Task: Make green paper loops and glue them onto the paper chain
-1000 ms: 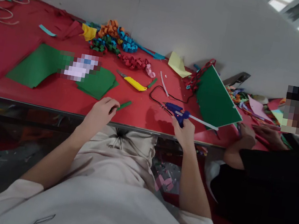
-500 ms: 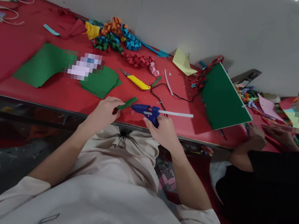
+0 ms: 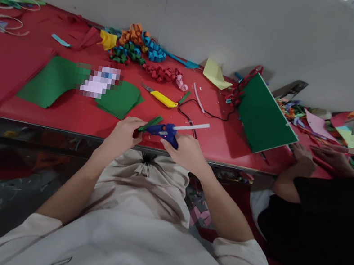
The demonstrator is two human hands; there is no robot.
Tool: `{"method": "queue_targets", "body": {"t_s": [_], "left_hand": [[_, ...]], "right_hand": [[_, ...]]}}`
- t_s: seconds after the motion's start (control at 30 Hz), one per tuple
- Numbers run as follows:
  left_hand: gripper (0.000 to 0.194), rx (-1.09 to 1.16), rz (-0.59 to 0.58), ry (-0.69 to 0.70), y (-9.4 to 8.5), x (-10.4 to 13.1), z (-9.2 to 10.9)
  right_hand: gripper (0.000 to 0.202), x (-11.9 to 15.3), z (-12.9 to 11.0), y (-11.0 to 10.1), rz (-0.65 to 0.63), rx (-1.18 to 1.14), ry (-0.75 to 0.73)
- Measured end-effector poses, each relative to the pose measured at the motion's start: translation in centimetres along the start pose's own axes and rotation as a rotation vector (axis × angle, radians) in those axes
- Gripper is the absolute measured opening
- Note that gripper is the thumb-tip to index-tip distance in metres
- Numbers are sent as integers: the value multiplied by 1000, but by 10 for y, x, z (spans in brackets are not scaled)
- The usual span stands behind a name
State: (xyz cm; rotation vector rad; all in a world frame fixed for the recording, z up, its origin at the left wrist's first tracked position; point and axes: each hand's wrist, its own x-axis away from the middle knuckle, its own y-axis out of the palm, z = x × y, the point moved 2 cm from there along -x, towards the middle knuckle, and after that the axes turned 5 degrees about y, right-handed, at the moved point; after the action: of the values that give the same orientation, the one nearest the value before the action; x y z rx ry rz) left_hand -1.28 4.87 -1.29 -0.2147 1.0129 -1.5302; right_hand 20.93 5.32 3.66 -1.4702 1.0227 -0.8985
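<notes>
My right hand is wrapped round the handle of a blue hot glue gun, which has a white glue stick poking out of its back. The gun's nozzle points left and meets a green paper strip. That strip is pinched in my left hand at the table's front edge. The strip's lower end is hidden by my fingers, and whether glue is on it I cannot tell. Beyond the gun lies a yellow utility knife with its blade out.
Green paper sheets and a blurred-out pale item lie at left. Paper chains sit at the back. A black cord runs to the right, near a leaning green board. A co-worker's hands work at far right.
My right hand has brought the glue gun left and tilted it, so its nozzle now reaches the green strip. My left hand has hardly moved.
</notes>
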Motion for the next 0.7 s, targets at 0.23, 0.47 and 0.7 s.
{"method": "queue_targets", "body": {"t_s": [0.23,0.47,0.7], "left_hand": [[41,19,0,-6,0,1,-1],[41,13,5,-2,0,0,1],[41,-4,6,-4,1,0,-4]], "right_hand": [[46,-1,-1,2,9,19,-19],[48,0,-3,3,2,48,-41],[50,0,1,5,-1,68,-30]]}}
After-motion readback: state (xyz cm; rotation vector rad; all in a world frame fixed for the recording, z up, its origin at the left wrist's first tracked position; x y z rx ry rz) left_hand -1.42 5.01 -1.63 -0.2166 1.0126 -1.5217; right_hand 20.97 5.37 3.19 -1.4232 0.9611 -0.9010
